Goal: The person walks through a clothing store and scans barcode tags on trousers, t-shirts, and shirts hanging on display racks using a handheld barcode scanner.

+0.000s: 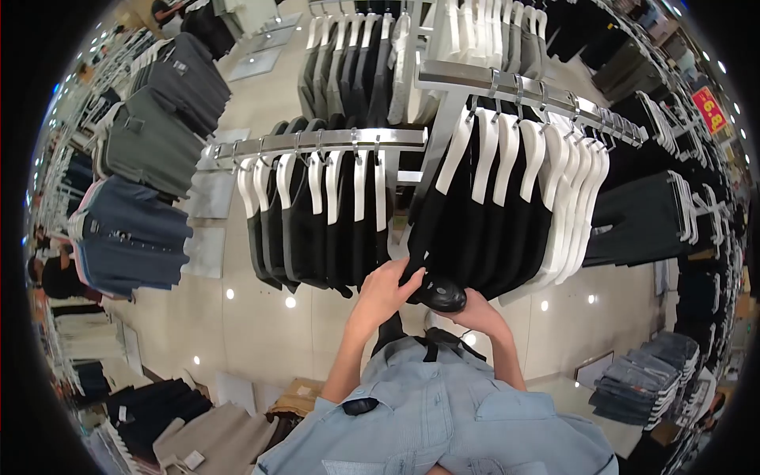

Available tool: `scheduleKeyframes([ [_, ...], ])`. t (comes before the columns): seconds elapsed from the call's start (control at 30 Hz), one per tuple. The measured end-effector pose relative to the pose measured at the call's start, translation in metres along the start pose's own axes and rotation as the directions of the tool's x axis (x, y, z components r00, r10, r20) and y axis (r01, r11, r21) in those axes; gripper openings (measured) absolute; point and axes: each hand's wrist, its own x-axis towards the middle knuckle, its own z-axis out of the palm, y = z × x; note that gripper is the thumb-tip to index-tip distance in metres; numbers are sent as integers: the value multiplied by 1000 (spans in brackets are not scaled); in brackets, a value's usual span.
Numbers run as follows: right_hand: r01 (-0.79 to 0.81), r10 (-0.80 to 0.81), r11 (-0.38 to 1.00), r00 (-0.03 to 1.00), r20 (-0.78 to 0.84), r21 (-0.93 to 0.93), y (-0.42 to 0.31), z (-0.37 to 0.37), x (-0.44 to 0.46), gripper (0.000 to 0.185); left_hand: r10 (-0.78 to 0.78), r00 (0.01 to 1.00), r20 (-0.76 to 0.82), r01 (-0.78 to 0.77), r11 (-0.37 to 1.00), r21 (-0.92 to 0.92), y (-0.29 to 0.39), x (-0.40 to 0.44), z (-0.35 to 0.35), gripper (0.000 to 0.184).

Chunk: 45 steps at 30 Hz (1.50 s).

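Note:
Black garments [483, 237] hang on white hangers [509, 154] from the right metal rail [522, 85]. My left hand [385, 294] is at the lower edge of the nearest black garment, thumb and fingers closed on its cloth. Just right of it, my right hand [475, 313] is by a black rounded device [442, 294], which hides most of its fingers; whether they grip it cannot be made out. Both hands are close together, in front of the rack.
A left rail [332, 141] carries black and grey garments. White garments [574, 214] hang at the right rail's end. Blue shirts [127, 237] hang at left; folded jeans [645, 380] lie at lower right. Other people [59, 277] stand at the far left.

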Motion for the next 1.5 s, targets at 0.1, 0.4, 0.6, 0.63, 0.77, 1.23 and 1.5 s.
scheduleKeyframes([
  [0.1, 89, -89, 996, 996, -4, 9, 19, 0, -5, 43, -48, 999, -22, 49, 997, 59, 12, -8, 10, 34],
  [0.4, 135, -148, 985, 982, 119, 110, 75, -18, -53, 44, -17, 958, -287, 73, 980, 186, 47, -29, 47, 31],
  [0.6, 202, -215, 976, 939, 268, 74, 99, -26, -83, 36, 115, 888, -446, 0, 969, 248, 62, -10, 51, 33],
  [0.63, 228, -244, 969, 934, 259, 92, 102, -27, -88, 35, 148, 875, -461, -16, 960, 279, 64, -2, 50, 33],
  [0.77, 248, -273, 959, 939, 207, 138, 111, -38, -107, 33, 246, 815, -524, -37, 926, 376, 75, 32, 47, 29],
  [1.23, 127, -138, 977, 989, 58, 170, 145, -49, -122, 33, 257, 798, -546, -46, 928, 370, 85, 82, 72, 45],
  [1.5, 87, -98, 982, 994, 57, 169, 148, -47, -120, 33, 415, 665, -621, -137, 885, 446, 106, 77, 87, 37],
])
